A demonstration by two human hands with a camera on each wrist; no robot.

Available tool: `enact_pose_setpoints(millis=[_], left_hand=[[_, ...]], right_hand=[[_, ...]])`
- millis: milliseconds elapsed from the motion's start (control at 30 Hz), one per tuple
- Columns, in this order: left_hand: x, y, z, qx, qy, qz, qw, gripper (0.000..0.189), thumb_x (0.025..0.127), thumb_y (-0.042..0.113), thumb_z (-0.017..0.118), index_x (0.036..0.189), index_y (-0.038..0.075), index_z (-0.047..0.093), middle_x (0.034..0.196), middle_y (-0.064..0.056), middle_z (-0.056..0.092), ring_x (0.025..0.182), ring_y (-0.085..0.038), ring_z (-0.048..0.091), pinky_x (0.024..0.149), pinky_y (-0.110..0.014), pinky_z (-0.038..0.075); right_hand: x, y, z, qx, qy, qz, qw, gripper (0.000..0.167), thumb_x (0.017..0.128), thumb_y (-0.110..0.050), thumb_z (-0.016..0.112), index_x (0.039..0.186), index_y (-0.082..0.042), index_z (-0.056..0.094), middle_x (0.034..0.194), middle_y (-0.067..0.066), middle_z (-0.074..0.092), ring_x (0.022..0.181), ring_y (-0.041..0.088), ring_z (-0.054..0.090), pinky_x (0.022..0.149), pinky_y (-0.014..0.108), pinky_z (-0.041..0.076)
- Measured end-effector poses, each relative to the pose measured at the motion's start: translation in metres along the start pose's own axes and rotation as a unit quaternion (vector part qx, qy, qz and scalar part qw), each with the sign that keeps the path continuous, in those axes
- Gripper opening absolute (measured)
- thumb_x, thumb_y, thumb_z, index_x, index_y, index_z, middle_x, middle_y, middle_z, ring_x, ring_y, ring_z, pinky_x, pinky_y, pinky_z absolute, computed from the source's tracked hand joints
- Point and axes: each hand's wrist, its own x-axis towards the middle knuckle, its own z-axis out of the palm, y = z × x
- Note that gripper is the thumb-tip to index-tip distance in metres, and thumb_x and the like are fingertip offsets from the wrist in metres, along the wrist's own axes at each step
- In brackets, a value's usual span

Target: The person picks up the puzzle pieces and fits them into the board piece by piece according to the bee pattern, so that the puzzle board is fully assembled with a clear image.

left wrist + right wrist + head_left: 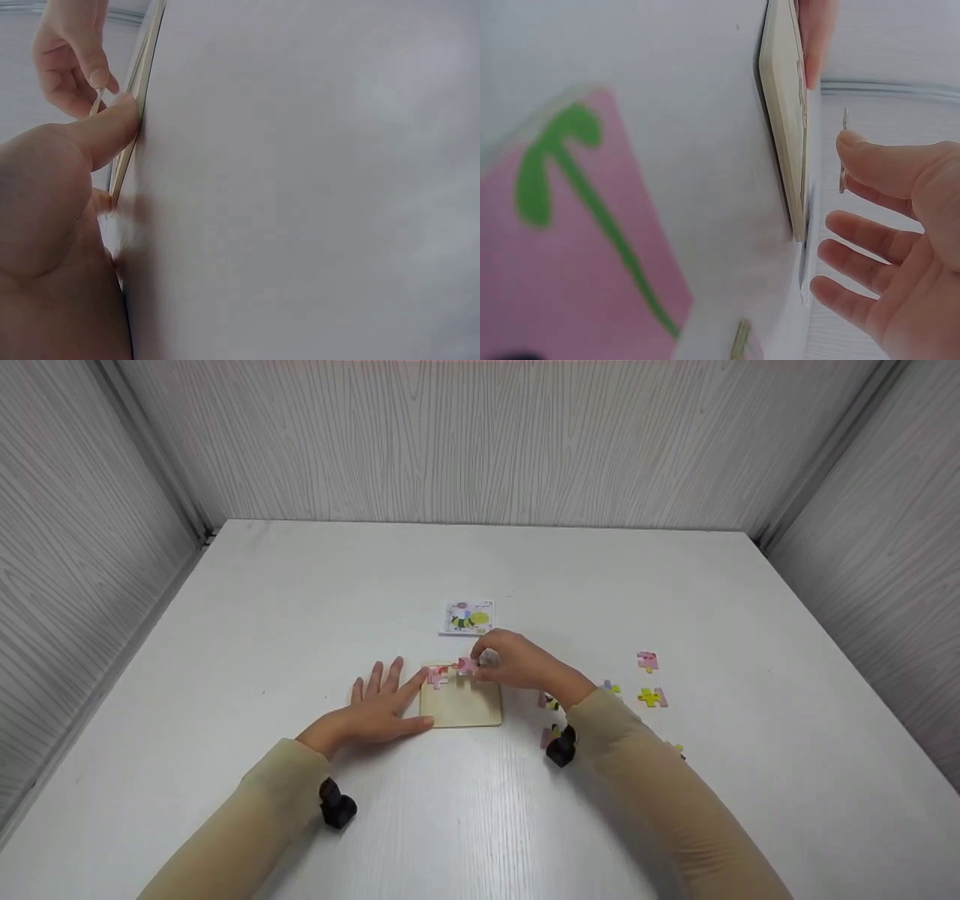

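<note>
A square wooden puzzle board point(461, 705) lies on the table, with a pink jigsaw piece point(436, 678) in its upper left corner. Pinched between thumb and finger of my right hand point(517, 661) is another pink jigsaw piece point(466, 666), held over the board's far edge. The right wrist view shows this piece point(843, 180) edge-on, raised above the board point(784, 112), with the other fingers spread. My left hand point(379, 711) lies with straight fingers on the board's left side. Its thumb point(112, 131) presses the board's edge in the left wrist view.
Beyond the board lies a square picture card point(468, 618) with a bee design. Several loose pieces are scattered to the right, among them a yellow piece point(651, 697) and a pink piece point(647, 661); my right forearm partly covers others. Panels wall the table's back and sides.
</note>
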Motion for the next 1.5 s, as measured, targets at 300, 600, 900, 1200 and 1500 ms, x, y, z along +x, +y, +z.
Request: enact_pose_setpoints(millis=[300, 600, 900, 1200, 1500], left_hand=[[0.001, 0.000, 0.000, 0.004, 0.003, 0.003, 1.0000, 0.083, 0.089, 0.058, 0.045, 0.151, 0.020, 0.005, 0.151, -0.019, -0.019, 0.133, -0.039, -0.025, 0.100, -0.061, -0.014], [0.002, 0.000, 0.003, 0.009, 0.007, -0.005, 0.9999, 0.083, 0.089, 0.058, 0.046, 0.151, 0.021, 0.007, 0.152, -0.019, -0.017, 0.134, -0.039, -0.023, 0.100, -0.061, -0.013], [0.002, 0.001, 0.002, 0.011, 0.005, -0.006, 0.9999, 0.083, 0.089, 0.060, 0.045, 0.151, 0.021, 0.006, 0.152, -0.018, -0.017, 0.134, -0.039, -0.024, 0.100, -0.061, -0.014], [0.002, 0.001, 0.001, 0.011, 0.006, -0.004, 0.9999, 0.082, 0.089, 0.059, 0.045, 0.151, 0.021, 0.006, 0.152, -0.019, -0.017, 0.134, -0.040, -0.024, 0.100, -0.061, -0.014], [0.001, 0.001, 0.001, 0.007, 0.006, 0.001, 1.0000, 0.083, 0.089, 0.058, 0.046, 0.151, 0.019, 0.006, 0.151, -0.020, -0.017, 0.134, -0.041, -0.023, 0.100, -0.062, -0.013]], right_hand=[[0.011, -0.005, 0.006, -0.042, -0.015, 0.001, 0.9990, 0.023, 0.086, -0.016, 0.068, 0.106, -0.006, 0.064, 0.106, 0.005, 0.060, 0.099, 0.017, 0.052, 0.091, 0.031, 0.042], [0.017, -0.007, 0.014, -0.062, -0.030, 0.003, 0.9976, 0.024, 0.086, -0.019, 0.067, 0.107, -0.006, 0.065, 0.103, 0.003, 0.061, 0.094, 0.015, 0.053, 0.086, 0.029, 0.044], [0.019, -0.013, 0.016, -0.081, -0.037, 0.036, 0.9954, 0.024, 0.087, -0.022, 0.067, 0.107, -0.009, 0.066, 0.101, 0.001, 0.060, 0.094, 0.015, 0.049, 0.087, 0.029, 0.043], [0.019, -0.014, 0.015, -0.087, -0.037, 0.044, 0.9946, 0.026, 0.086, -0.024, 0.067, 0.108, -0.010, 0.066, 0.102, 0.001, 0.058, 0.094, 0.015, 0.049, 0.085, 0.030, 0.044], [0.018, -0.012, 0.015, -0.093, -0.026, 0.014, 0.9953, 0.024, 0.084, -0.021, 0.070, 0.105, -0.010, 0.066, 0.105, 0.004, 0.056, 0.097, 0.019, 0.047, 0.087, 0.033, 0.041]])
